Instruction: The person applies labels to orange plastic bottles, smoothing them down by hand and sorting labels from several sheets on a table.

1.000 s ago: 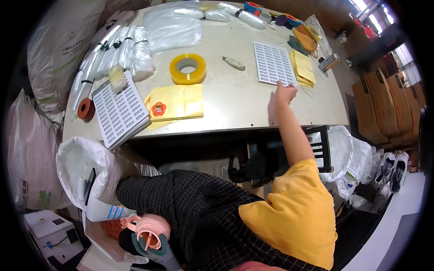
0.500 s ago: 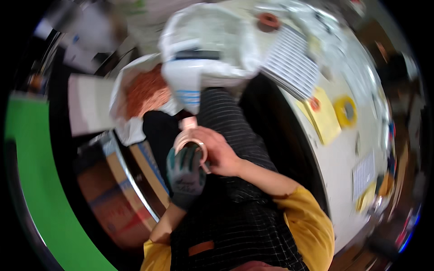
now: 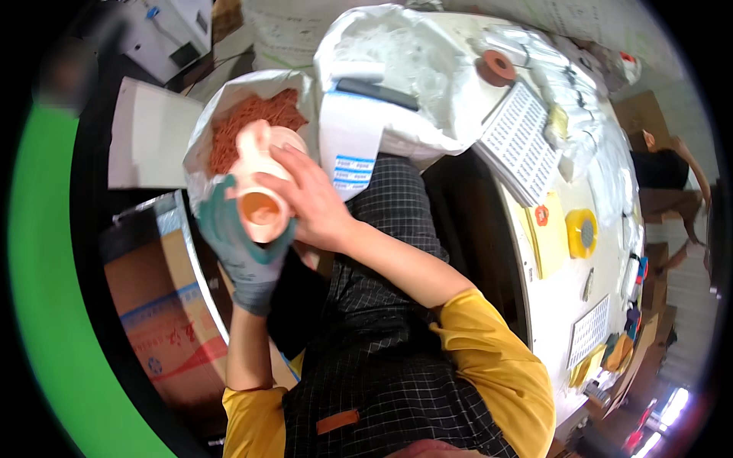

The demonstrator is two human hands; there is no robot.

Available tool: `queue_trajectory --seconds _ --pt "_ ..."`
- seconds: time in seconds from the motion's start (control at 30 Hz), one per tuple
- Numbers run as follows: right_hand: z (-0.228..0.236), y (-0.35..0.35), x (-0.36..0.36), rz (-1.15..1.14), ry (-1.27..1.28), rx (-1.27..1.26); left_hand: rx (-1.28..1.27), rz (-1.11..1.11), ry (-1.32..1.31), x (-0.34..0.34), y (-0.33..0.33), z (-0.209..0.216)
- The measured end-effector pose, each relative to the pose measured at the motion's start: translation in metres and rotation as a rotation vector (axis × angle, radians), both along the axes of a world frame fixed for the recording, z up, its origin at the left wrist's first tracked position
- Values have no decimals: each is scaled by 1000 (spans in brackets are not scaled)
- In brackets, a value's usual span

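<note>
A peach-coloured moulded plastic part [image 3: 253,162] with tubular, round-mouthed ends is between my two hands. One mouth faces up toward me, and through it I can see the orange-toned inside. From the left and below, my left hand [image 3: 240,252], in a grey and green work glove, closes around the part. My bare right hand [image 3: 317,200] grips it from the right, fingers laid across its upper side. Just beyond the part is a white bag [image 3: 198,145] holding reddish-brown strands [image 3: 279,111]; the part covers some of them.
A second white bag [image 3: 450,133] holds clear plastic pieces. On the white table [image 3: 546,328] to the right lie label sheets [image 3: 519,137], a yellow pad [image 3: 544,240], yellow tape [image 3: 582,233] and a brown roll [image 3: 496,67]. A cardboard box [image 3: 164,305] stands left. Another person's arm [image 3: 693,172] shows far right.
Both hands have moved up and left with the peach part, from above my lap to the near edge of the strand-filled bag. My view has shifted as well.
</note>
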State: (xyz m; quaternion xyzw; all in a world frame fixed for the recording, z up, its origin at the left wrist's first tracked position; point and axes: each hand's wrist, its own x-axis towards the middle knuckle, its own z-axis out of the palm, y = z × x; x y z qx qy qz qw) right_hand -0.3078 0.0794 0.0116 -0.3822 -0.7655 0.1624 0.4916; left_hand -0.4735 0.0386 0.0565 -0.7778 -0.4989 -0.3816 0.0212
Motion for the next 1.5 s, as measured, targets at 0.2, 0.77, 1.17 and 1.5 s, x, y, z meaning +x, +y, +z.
queue_trajectory --seconds 0.2,0.77,1.17,1.5 --pt "38 10 47 -102 -39 67 226 -23 -193 0 38 -7" --pt "68 59 200 -705 -626 -399 -148 -264 -174 58 -48 -49" --pt "53 -80 108 186 -484 30 -220 -356 141 37 -37 -30" --pt "33 -88 95 174 -495 -93 -151 -256 383 41 -39 -6"
